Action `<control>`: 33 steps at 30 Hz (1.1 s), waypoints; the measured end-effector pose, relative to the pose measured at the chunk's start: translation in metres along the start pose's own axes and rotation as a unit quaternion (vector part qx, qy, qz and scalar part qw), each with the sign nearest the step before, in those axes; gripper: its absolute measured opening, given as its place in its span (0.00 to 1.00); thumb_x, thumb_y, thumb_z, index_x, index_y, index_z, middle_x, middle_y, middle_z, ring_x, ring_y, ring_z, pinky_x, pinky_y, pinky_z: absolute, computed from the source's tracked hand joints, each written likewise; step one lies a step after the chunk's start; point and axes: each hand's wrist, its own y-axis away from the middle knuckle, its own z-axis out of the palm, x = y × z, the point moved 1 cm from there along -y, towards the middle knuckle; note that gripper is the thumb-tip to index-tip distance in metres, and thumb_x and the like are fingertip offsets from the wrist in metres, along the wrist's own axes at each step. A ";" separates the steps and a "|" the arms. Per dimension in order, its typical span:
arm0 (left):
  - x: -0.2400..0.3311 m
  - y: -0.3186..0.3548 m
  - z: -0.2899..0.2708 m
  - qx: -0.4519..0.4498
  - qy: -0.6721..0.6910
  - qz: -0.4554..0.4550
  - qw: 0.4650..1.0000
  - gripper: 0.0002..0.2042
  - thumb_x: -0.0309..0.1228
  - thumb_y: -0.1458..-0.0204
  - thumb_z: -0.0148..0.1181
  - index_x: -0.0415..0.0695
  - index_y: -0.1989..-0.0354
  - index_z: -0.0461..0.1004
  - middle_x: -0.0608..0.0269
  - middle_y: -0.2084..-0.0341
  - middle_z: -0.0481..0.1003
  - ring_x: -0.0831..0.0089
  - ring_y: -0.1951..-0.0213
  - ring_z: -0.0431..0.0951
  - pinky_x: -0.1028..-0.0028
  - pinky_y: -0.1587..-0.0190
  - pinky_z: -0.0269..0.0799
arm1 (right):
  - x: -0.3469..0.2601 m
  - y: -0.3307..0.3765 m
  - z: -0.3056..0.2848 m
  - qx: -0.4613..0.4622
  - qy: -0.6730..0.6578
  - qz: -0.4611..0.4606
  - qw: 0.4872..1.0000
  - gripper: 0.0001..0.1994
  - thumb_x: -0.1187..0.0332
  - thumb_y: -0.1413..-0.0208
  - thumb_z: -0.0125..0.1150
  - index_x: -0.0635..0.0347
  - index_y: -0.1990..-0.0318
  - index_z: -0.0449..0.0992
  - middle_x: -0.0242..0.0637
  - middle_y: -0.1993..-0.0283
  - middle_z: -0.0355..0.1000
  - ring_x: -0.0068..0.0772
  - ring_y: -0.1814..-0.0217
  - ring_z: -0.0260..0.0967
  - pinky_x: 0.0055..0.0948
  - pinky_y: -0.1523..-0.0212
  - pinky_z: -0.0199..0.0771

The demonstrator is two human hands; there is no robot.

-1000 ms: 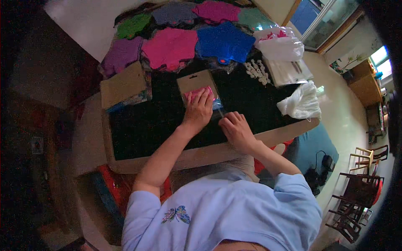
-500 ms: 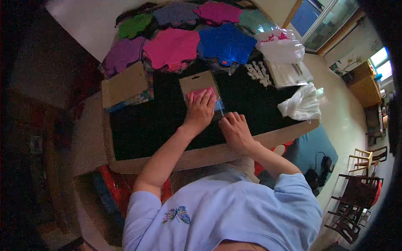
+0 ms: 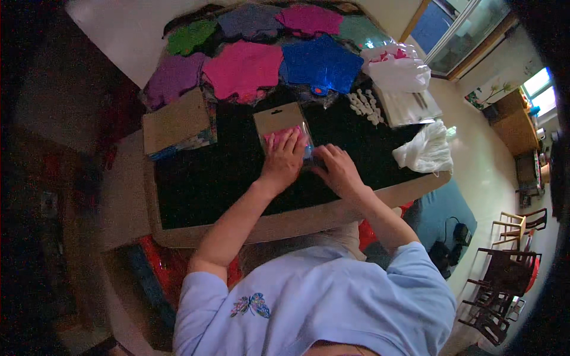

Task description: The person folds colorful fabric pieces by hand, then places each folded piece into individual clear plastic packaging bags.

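Note:
A clear plastic bag [image 3: 308,129] with a brown card [image 3: 278,115] and something pink [image 3: 273,137] in it lies on the dark tabletop. My left hand [image 3: 281,163] rests flat on it, fingers stretched over the pink part. A bit of light blue shows beside those fingers. At the bag's lower right corner is my right hand [image 3: 339,169], its thumb and fingers bent together on the edge of the plastic. The fingertips there are slightly smeared, and what lies between them is hard to make out.
Folded fabric pieces line the back, including a pink one [image 3: 243,70] and a blue one [image 3: 320,62]. A stack of carded packs [image 3: 175,124] stands at the left. White yarn [image 3: 424,151], small white bundles [image 3: 365,108] and plastic bags [image 3: 409,107] lie at the right.
My right hand has shifted slightly right and up along the bag's corner, and the pale strip by its fingers no longer shows. My left hand stays on the bag.

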 end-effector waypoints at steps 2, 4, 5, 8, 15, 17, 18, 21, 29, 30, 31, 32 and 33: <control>0.000 0.000 -0.005 -0.043 0.031 0.015 0.998 0.20 0.31 0.53 0.48 0.45 0.48 0.60 0.51 0.46 0.58 0.57 0.43 0.56 0.48 0.44 0.47 | 0.006 -0.012 0.005 0.047 0.022 0.020 0.998 0.19 0.68 0.59 0.59 0.58 0.57 0.62 0.43 0.60 0.63 0.48 0.55 0.60 0.41 0.59 0.62; 0.000 0.001 -0.003 -0.038 0.025 0.015 0.999 0.21 0.31 0.53 0.48 0.47 0.48 0.60 0.51 0.46 0.57 0.57 0.43 0.56 0.47 0.44 0.47 | 0.004 -0.017 0.005 0.061 0.016 0.034 0.997 0.18 0.69 0.58 0.59 0.59 0.59 0.62 0.43 0.62 0.63 0.46 0.57 0.61 0.38 0.60 0.63; -0.001 0.001 -0.003 -0.032 0.018 0.013 0.999 0.21 0.31 0.53 0.49 0.48 0.48 0.60 0.51 0.46 0.57 0.57 0.43 0.56 0.47 0.44 0.46 | 0.003 -0.019 0.005 0.075 0.010 0.046 0.996 0.16 0.70 0.58 0.59 0.60 0.60 0.63 0.43 0.64 0.63 0.45 0.59 0.62 0.36 0.61 0.64; -0.003 0.003 0.000 -0.033 0.010 0.009 0.999 0.21 0.31 0.53 0.48 0.48 0.48 0.61 0.51 0.46 0.57 0.57 0.43 0.56 0.46 0.44 0.46 | 0.002 -0.006 0.009 0.126 -0.255 0.100 0.953 0.11 0.73 0.54 0.57 0.60 0.64 0.64 0.38 0.69 0.62 0.35 0.66 0.64 0.30 0.64 0.65; -0.001 0.001 -0.003 -0.034 0.003 0.007 0.999 0.20 0.31 0.51 0.46 0.49 0.47 0.60 0.51 0.46 0.58 0.59 0.43 0.56 0.48 0.43 0.45 | -0.010 0.007 0.020 0.196 -0.727 0.242 0.613 0.05 0.76 0.49 0.50 0.56 0.65 0.64 0.29 0.72 0.62 0.21 0.69 0.63 0.37 0.50 0.66; 0.000 0.000 -0.005 -0.053 0.004 0.000 0.999 0.20 0.31 0.51 0.46 0.49 0.47 0.60 0.51 0.47 0.58 0.60 0.43 0.56 0.48 0.43 0.45 | -0.010 0.005 0.023 0.214 -0.759 0.231 0.570 0.05 0.75 0.49 0.50 0.56 0.65 0.64 0.29 0.74 0.62 0.21 0.69 0.63 0.39 0.49 0.65; 0.000 0.000 -0.004 -0.053 0.003 0.000 0.999 0.20 0.31 0.51 0.46 0.49 0.47 0.60 0.51 0.47 0.58 0.60 0.43 0.56 0.48 0.43 0.45 | -0.012 0.004 0.024 0.213 -0.760 0.230 0.569 0.05 0.75 0.49 0.50 0.56 0.65 0.64 0.29 0.74 0.62 0.21 0.69 0.63 0.39 0.49 0.65; -0.002 0.002 -0.001 -0.052 0.004 -0.002 0.999 0.20 0.32 0.50 0.46 0.49 0.46 0.59 0.52 0.47 0.58 0.59 0.43 0.56 0.48 0.43 0.45 | -0.016 -0.002 0.024 0.247 -0.765 0.243 0.543 0.05 0.75 0.49 0.50 0.55 0.65 0.64 0.29 0.74 0.62 0.21 0.70 0.63 0.38 0.50 0.66; -0.002 0.002 -0.009 -0.054 0.047 -0.002 0.997 0.26 0.36 0.52 0.51 0.49 0.43 0.54 0.52 0.46 0.57 0.59 0.42 0.55 0.49 0.42 0.44 | -0.024 -0.015 0.029 0.280 -0.697 0.232 0.618 0.06 0.77 0.49 0.50 0.59 0.62 0.65 0.31 0.72 0.64 0.24 0.68 0.64 0.25 0.61 0.66; -0.002 0.002 -0.008 -0.054 0.046 -0.003 0.997 0.26 0.36 0.52 0.51 0.49 0.43 0.54 0.52 0.46 0.57 0.59 0.42 0.55 0.49 0.42 0.44 | -0.020 -0.017 0.028 0.280 -0.697 0.231 0.619 0.06 0.77 0.49 0.50 0.59 0.62 0.65 0.31 0.72 0.64 0.24 0.68 0.64 0.25 0.61 0.66; -0.003 0.001 -0.006 -0.059 0.047 -0.007 0.997 0.26 0.36 0.52 0.52 0.49 0.43 0.54 0.53 0.46 0.57 0.59 0.42 0.55 0.49 0.42 0.44 | -0.011 -0.017 0.025 0.269 -0.546 0.175 0.774 0.07 0.76 0.50 0.51 0.60 0.62 0.65 0.33 0.71 0.64 0.27 0.68 0.64 0.24 0.63 0.65; -0.002 0.001 -0.005 -0.065 0.048 -0.011 0.997 0.27 0.37 0.53 0.53 0.49 0.43 0.53 0.53 0.46 0.57 0.59 0.42 0.54 0.49 0.42 0.43 | -0.002 -0.018 0.022 0.245 -0.368 0.110 0.890 0.08 0.75 0.50 0.51 0.62 0.61 0.64 0.36 0.69 0.65 0.30 0.67 0.65 0.24 0.64 0.65; -0.001 0.001 -0.005 -0.066 0.050 -0.010 0.997 0.27 0.37 0.53 0.53 0.49 0.43 0.53 0.53 0.46 0.57 0.59 0.42 0.54 0.49 0.42 0.43 | 0.009 -0.022 0.018 0.237 -0.280 0.115 0.923 0.11 0.76 0.53 0.53 0.64 0.60 0.63 0.42 0.68 0.65 0.40 0.67 0.65 0.28 0.66 0.66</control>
